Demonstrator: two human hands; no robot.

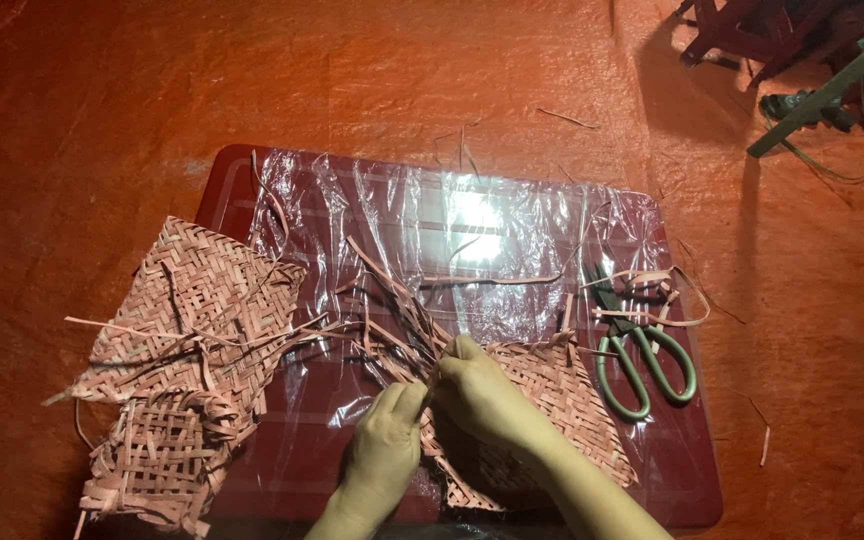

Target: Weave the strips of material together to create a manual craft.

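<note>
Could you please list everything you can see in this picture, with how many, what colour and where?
board: one, dark red, centre, under plastic
plastic sheet: one, clear, over the board
woven mats: two, pinkish, left, overlapping
woven piece: one, pinkish, under the hands
loose strips: many, pinkish, around the centre
scissors: one, green handles, right
ground cover: one, orange-red, all round
frame: one, dark, top right
left hand: one, pinching strips
right hand: one, pinching strips

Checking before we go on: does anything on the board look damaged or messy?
Yes. The small woven piece at lower left looks frayed, strips sticking out. Loose offcuts lie over the scissors.
</note>
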